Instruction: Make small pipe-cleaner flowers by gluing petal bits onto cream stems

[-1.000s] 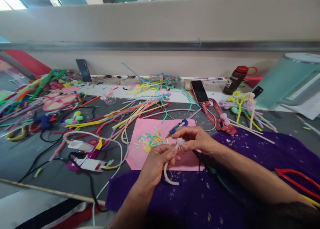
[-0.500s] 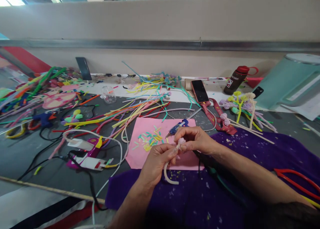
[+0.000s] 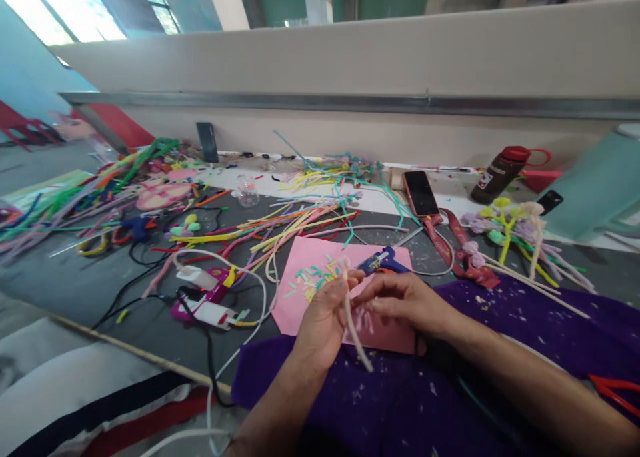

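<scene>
My left hand is closed, pinching a cream pipe cleaner that hangs down and curves to the right. A pale pink fluffy tip rises above its fingertips. Just to the right, my right hand is half curled with thumb and finger apart; nothing shows between them. Blurred pink strands show below its fingers. Both hands are over a pink sheet, on which lie short cut pieces in yellow, green and white. A blue glue gun lies behind my right hand.
Long coloured pipe cleaners spread across the grey table. At left are a power strip with cables and another glue gun. A phone, a bottle and finished fluffy flowers stand or lie to the right. Purple cloth covers the front.
My right hand has come away from the pink piece and moved slightly right. The left hand still holds the pipe cleaner, now turned to hang straighter. The view has shifted left.
</scene>
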`<state>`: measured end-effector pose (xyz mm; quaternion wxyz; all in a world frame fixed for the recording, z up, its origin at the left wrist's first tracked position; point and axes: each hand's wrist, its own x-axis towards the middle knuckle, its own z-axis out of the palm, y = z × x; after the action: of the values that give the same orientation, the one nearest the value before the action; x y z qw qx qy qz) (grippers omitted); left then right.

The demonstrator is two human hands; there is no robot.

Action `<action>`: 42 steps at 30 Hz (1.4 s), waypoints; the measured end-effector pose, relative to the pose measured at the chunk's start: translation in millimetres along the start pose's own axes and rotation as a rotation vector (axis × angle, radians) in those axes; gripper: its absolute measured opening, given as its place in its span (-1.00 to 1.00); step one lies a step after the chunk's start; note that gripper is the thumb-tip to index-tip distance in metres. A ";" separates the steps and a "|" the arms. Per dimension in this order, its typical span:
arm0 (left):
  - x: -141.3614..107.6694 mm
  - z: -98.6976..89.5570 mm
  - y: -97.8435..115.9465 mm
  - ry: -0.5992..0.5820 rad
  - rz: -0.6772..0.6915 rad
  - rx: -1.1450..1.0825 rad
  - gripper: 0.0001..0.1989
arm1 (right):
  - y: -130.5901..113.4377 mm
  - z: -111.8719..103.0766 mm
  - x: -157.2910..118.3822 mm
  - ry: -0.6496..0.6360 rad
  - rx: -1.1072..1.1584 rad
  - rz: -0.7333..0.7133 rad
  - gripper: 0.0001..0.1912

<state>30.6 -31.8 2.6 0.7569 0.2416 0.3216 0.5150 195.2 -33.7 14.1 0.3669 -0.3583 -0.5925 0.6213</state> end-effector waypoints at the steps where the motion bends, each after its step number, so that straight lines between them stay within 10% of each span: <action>1: -0.1 -0.4 -0.5 -0.001 -0.012 -0.017 -0.84 | -0.8 5.6 -1.8 -0.032 -0.035 0.005 -0.76; 20: 3.3 -2.6 -5.6 0.016 -0.120 0.216 -0.78 | 16.3 22.1 -3.4 -0.164 -0.059 0.208 -0.70; 32: -3.3 4.8 -4.8 0.021 0.118 0.599 -0.85 | -26.3 -47.7 -3.6 0.072 -0.382 -0.091 -0.87; 42: -8.4 8.0 -0.8 -0.088 0.071 0.847 -0.79 | -34.6 -56.0 -5.7 -0.002 -0.543 -0.296 -0.86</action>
<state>34.7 -40.2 9.5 0.5857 0.5638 0.4635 0.3525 248.3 -11.3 46.5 0.3438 -0.3523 -0.7829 0.3805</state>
